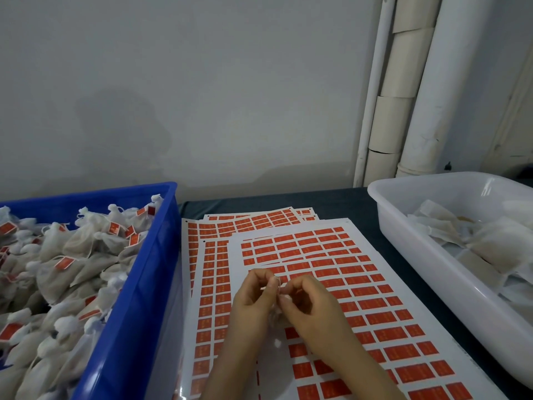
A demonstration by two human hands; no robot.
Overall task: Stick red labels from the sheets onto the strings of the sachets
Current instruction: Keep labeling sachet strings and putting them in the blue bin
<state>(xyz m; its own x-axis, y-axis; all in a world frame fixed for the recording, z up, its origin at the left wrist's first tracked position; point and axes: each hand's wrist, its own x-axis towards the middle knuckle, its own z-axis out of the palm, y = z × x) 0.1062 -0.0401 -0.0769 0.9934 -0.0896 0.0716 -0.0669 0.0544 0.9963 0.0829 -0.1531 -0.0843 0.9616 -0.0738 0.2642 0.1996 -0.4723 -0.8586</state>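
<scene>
While both hands pinch 1 string | L grip & R grip closed on it | 2 bins

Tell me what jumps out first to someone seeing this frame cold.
The stack of label sheets, gridded with red labels, fills the centre of the table. Over it, the left hand and right hand pinch a thin string between them. The blue crate at left is heaped with labelled sachets; the white tub at right holds plain ones.

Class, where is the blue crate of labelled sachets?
In the head view the blue crate stands on the left, beside the label sheets.
</scene>
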